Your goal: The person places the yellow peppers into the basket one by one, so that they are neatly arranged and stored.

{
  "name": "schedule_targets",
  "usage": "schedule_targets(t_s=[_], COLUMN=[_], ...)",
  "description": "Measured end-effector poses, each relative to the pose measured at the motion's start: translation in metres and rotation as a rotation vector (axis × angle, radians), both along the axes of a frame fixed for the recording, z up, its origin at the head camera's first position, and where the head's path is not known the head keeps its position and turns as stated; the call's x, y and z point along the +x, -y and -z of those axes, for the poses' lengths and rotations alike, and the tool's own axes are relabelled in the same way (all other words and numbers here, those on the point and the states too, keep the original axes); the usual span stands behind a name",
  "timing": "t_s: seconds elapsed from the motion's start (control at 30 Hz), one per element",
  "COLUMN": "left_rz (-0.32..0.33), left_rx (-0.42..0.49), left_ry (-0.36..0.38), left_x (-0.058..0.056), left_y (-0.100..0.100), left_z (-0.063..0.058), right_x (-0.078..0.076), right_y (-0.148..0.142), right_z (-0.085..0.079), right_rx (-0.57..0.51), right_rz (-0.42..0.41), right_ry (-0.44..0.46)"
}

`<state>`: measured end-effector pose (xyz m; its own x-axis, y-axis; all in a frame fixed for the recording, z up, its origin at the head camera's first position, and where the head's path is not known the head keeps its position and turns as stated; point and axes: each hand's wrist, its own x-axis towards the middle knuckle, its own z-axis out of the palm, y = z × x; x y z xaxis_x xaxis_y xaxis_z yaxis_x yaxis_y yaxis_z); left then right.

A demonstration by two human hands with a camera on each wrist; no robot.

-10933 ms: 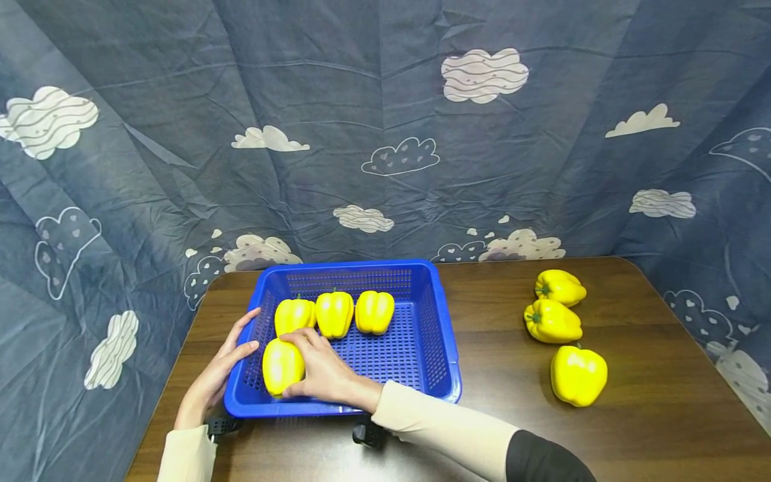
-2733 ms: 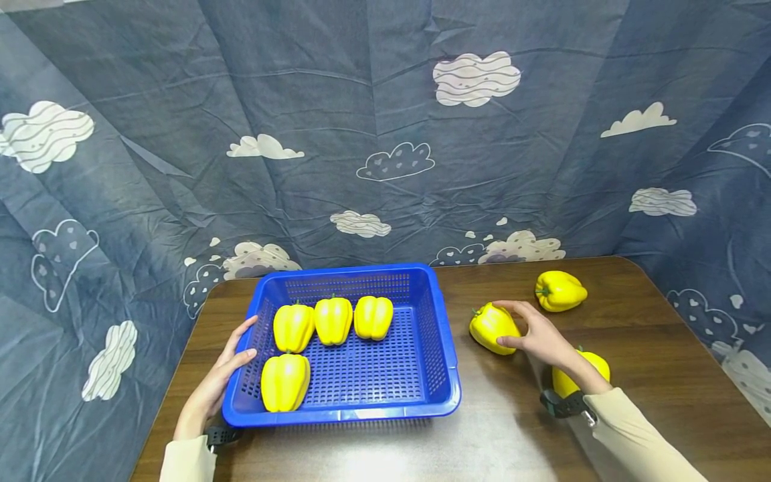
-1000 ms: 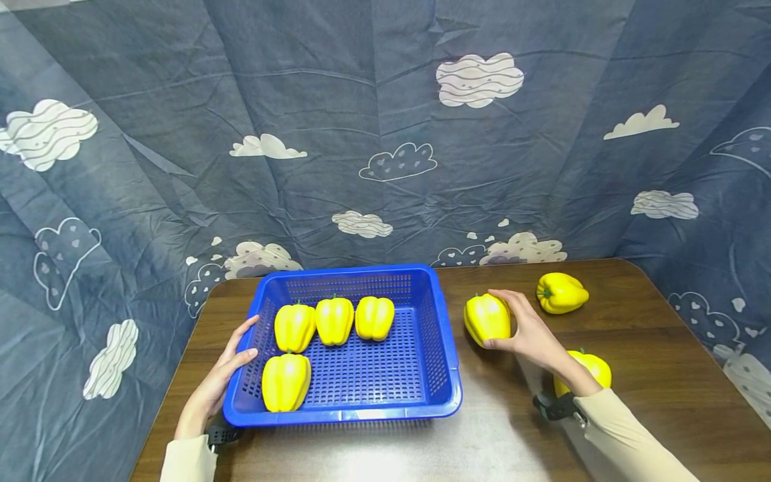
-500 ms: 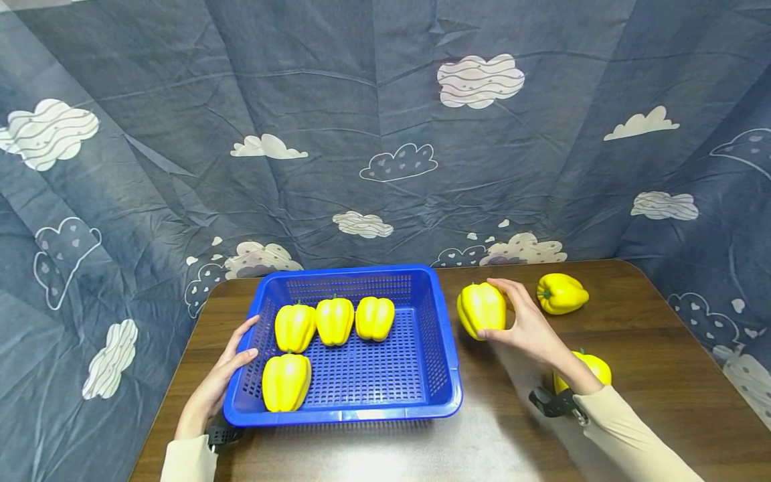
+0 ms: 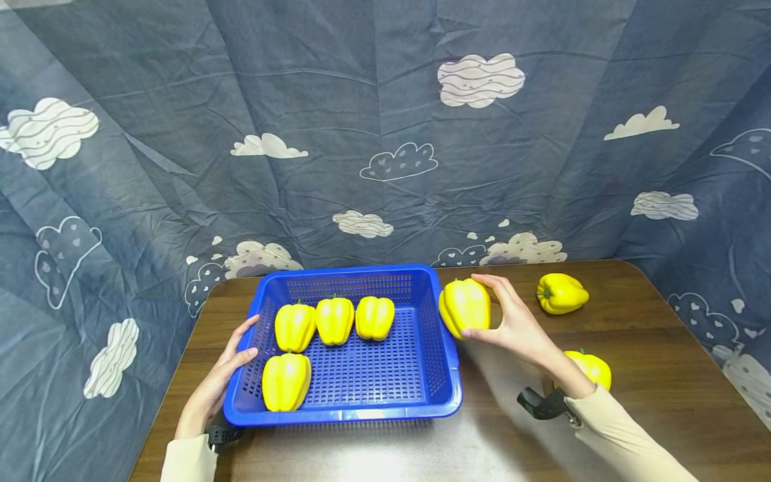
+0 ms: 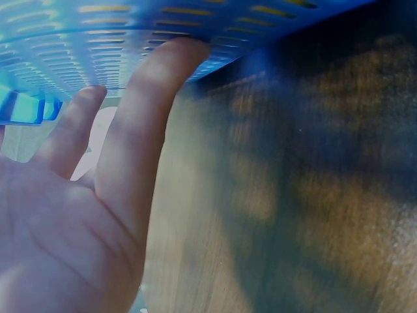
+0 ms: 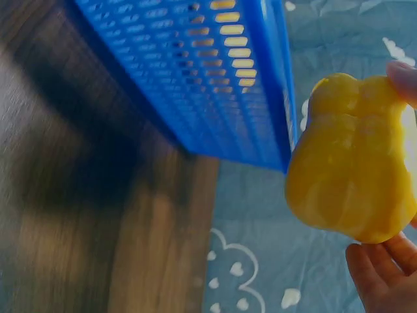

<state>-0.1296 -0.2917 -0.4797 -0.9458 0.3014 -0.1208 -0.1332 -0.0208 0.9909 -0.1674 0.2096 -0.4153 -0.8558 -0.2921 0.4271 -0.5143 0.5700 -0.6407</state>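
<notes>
My right hand holds a yellow bell pepper, fingers at its far end and thumb on its near side. The pepper is raised above the table and overlaps the basket's right rim in the head view. In the right wrist view this pepper appears beside the basket's outer wall. My left hand rests against the left side of the blue plastic basket, fingers fairly straight. The left wrist view shows its thumb touching the perforated wall. Several yellow peppers lie inside, three along the back and one at front left.
On the right of the wooden table lie two more yellow peppers, one at the back and one partly hidden behind the right wrist. A dark blue cloud-print curtain hangs behind the table's back edge.
Since 10.9 s ago, the right hand has left the front-left pepper in the basket. It has taken the middle right pepper, lifting it and carrying it left to the basket's rim. The left hand has stayed.
</notes>
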Motion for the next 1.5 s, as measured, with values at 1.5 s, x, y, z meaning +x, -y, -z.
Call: schedule_targets(t_s=[1.5], left_rz=[-0.021], left_rx=[-0.055], left_ry=[-0.015], left_x=[-0.001], left_y=[0.0], left_z=[0.002], right_x=[0.041], right_y=[0.115], right_z=[0.006], right_rx=[-0.011], right_rz=[-0.177], right_ry=[0.1])
